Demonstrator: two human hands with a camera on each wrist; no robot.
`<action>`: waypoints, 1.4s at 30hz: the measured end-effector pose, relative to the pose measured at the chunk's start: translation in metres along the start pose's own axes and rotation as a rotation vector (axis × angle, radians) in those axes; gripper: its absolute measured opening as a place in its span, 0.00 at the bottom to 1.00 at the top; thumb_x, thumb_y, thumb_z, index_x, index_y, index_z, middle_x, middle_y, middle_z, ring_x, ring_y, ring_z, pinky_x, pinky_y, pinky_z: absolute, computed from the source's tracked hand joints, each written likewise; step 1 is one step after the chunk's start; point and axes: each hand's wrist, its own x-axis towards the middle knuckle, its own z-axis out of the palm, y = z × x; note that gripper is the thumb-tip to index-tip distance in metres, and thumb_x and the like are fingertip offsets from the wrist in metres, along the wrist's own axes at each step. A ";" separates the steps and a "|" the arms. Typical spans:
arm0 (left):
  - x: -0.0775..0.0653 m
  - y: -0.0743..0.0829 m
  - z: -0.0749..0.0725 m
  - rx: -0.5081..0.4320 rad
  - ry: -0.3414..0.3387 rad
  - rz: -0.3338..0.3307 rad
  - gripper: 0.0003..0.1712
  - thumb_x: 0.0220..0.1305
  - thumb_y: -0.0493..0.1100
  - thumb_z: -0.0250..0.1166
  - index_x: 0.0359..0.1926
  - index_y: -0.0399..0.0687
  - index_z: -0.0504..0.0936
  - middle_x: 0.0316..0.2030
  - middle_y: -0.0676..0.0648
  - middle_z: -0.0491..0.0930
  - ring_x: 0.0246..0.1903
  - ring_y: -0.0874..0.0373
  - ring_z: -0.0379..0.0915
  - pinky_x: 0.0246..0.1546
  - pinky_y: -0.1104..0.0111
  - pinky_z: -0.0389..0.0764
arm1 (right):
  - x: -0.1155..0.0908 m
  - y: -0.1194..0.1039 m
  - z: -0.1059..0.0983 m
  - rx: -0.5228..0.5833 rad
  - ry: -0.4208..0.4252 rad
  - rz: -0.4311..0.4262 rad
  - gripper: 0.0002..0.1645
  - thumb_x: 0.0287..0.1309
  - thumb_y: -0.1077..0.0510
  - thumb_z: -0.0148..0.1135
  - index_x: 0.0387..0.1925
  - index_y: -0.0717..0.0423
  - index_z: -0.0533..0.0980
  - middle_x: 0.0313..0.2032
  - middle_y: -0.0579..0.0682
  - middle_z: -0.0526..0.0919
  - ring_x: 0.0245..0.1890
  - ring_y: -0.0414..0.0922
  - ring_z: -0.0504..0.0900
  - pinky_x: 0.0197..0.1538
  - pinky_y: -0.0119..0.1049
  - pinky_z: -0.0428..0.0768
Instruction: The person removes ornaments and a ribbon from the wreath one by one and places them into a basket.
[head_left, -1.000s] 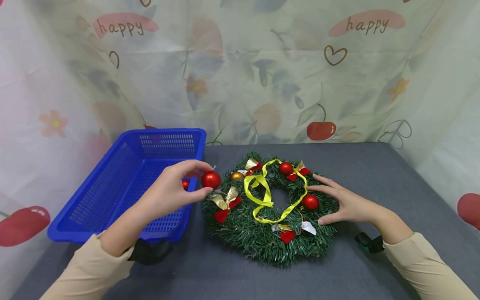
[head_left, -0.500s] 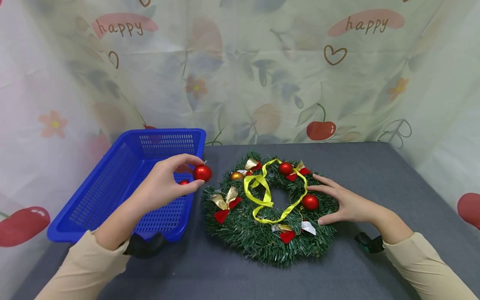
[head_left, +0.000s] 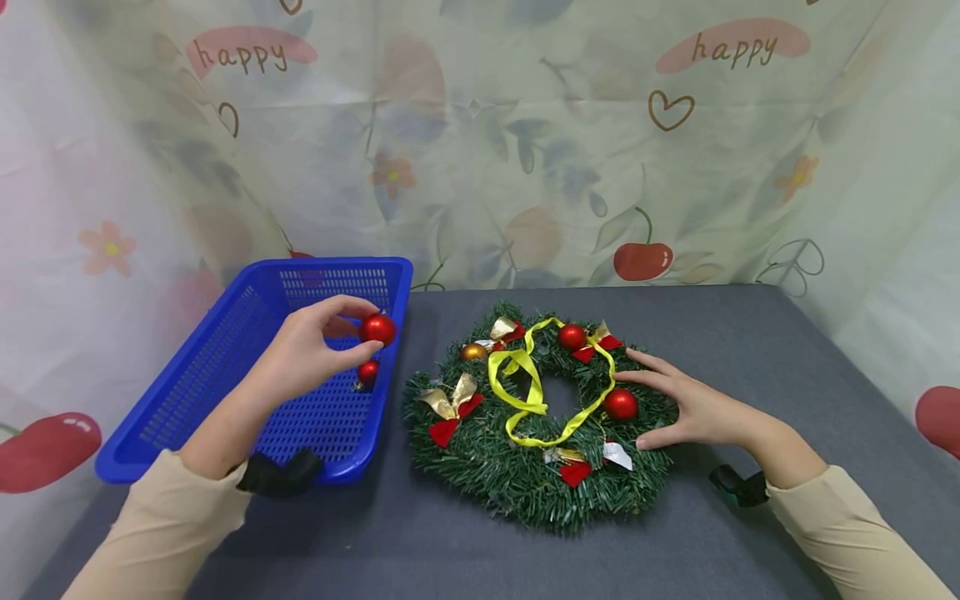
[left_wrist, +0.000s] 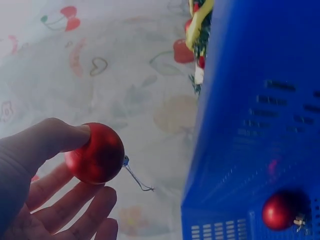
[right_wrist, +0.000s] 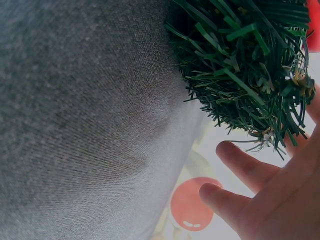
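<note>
Between thumb and fingers my left hand (head_left: 315,346) pinches a shiny red Christmas ball (head_left: 378,329), held over the right side of the blue basket (head_left: 187,333). A thin hanging loop trails from the ball's cap in the left wrist view. Down in the basket lies a second red ball (left_wrist: 280,211). My right hand (head_left: 693,406) rests at the right side of the green wreath (head_left: 510,467), fingers spread and nearly straight on its edge. Gold and red bows (head_left: 450,404), red balls (head_left: 621,404), a gold ball (head_left: 473,352) and a yellow ribbon (head_left: 530,383) decorate the wreath.
A grey cloth (head_left: 735,342) covers the table. Behind it hangs a printed curtain (head_left: 480,150) with cherries, hearts and lettering. The basket's raised wall (head_left: 386,400) stands between its inside and the wreath.
My left hand has moved left and slightly up with the red ball, from beside the wreath to over the basket. The right hand and the wreath stay put.
</note>
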 end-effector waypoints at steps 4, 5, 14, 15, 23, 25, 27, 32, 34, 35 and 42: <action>0.002 -0.006 -0.004 0.007 0.000 -0.022 0.22 0.58 0.45 0.66 0.53 0.45 0.75 0.51 0.40 0.78 0.47 0.45 0.78 0.43 0.54 0.81 | 0.000 -0.001 -0.001 -0.002 0.002 0.000 0.48 0.44 0.42 0.71 0.66 0.50 0.63 0.71 0.60 0.47 0.68 0.66 0.51 0.58 0.69 0.62; 0.002 -0.007 -0.005 0.009 0.001 -0.026 0.22 0.58 0.45 0.66 0.53 0.45 0.75 0.51 0.40 0.78 0.47 0.44 0.78 0.43 0.54 0.81 | 0.000 -0.001 -0.001 -0.001 0.002 0.000 0.48 0.44 0.42 0.71 0.66 0.50 0.63 0.71 0.61 0.47 0.68 0.67 0.51 0.58 0.69 0.62; 0.007 -0.016 -0.011 0.024 -0.006 -0.039 0.25 0.59 0.49 0.65 0.55 0.44 0.75 0.53 0.37 0.76 0.47 0.42 0.77 0.43 0.53 0.80 | 0.000 -0.002 -0.001 -0.002 -0.001 0.002 0.48 0.44 0.42 0.71 0.66 0.50 0.63 0.71 0.61 0.46 0.68 0.67 0.50 0.58 0.69 0.62; 0.008 -0.017 -0.011 0.027 -0.007 -0.040 0.25 0.59 0.49 0.65 0.55 0.44 0.75 0.53 0.37 0.77 0.47 0.42 0.77 0.42 0.53 0.80 | 0.000 -0.001 -0.001 -0.003 0.000 0.002 0.48 0.44 0.42 0.71 0.66 0.49 0.63 0.71 0.61 0.46 0.68 0.67 0.50 0.58 0.69 0.62; 0.015 -0.025 -0.014 0.029 -0.011 -0.041 0.25 0.59 0.49 0.65 0.54 0.43 0.75 0.52 0.38 0.77 0.46 0.43 0.77 0.43 0.53 0.80 | 0.001 0.001 -0.001 -0.008 -0.002 0.003 0.48 0.44 0.41 0.71 0.66 0.49 0.63 0.72 0.60 0.46 0.68 0.67 0.50 0.58 0.68 0.62; 0.016 -0.026 -0.015 0.026 -0.013 -0.042 0.25 0.58 0.50 0.65 0.54 0.43 0.75 0.52 0.38 0.77 0.46 0.43 0.77 0.43 0.53 0.80 | 0.001 0.001 -0.001 -0.007 -0.003 0.005 0.48 0.44 0.41 0.71 0.66 0.48 0.63 0.72 0.60 0.46 0.68 0.67 0.50 0.58 0.68 0.62; 0.018 -0.028 -0.016 0.025 -0.016 -0.043 0.25 0.58 0.50 0.65 0.54 0.43 0.75 0.52 0.38 0.77 0.47 0.43 0.77 0.43 0.53 0.79 | 0.001 0.001 -0.001 -0.007 -0.004 0.005 0.48 0.44 0.41 0.71 0.66 0.48 0.63 0.72 0.60 0.46 0.68 0.67 0.50 0.57 0.68 0.62; 0.023 -0.033 -0.017 0.028 -0.025 -0.048 0.25 0.59 0.49 0.65 0.55 0.42 0.75 0.53 0.37 0.77 0.48 0.42 0.77 0.45 0.52 0.79 | 0.001 0.000 -0.001 -0.008 -0.005 0.005 0.48 0.44 0.41 0.71 0.66 0.49 0.63 0.72 0.60 0.46 0.68 0.67 0.50 0.58 0.69 0.61; 0.025 -0.035 -0.017 0.031 -0.029 -0.056 0.25 0.59 0.47 0.65 0.55 0.42 0.75 0.52 0.37 0.77 0.48 0.42 0.76 0.46 0.51 0.79 | 0.001 0.000 -0.001 -0.007 -0.005 0.007 0.48 0.44 0.41 0.71 0.66 0.49 0.63 0.72 0.60 0.46 0.68 0.66 0.50 0.58 0.69 0.61; 0.026 -0.036 -0.017 0.029 -0.032 -0.058 0.25 0.59 0.47 0.65 0.55 0.41 0.75 0.52 0.37 0.77 0.48 0.42 0.76 0.47 0.51 0.79 | 0.001 0.000 -0.001 -0.007 -0.005 0.008 0.48 0.44 0.41 0.71 0.66 0.49 0.63 0.72 0.60 0.46 0.68 0.66 0.50 0.58 0.69 0.61; 0.035 -0.047 -0.017 0.046 -0.072 -0.086 0.26 0.60 0.47 0.64 0.56 0.40 0.74 0.53 0.35 0.75 0.49 0.40 0.76 0.47 0.51 0.79 | 0.001 -0.001 -0.001 0.000 -0.007 0.012 0.48 0.44 0.41 0.71 0.66 0.49 0.63 0.72 0.60 0.46 0.68 0.67 0.50 0.58 0.69 0.61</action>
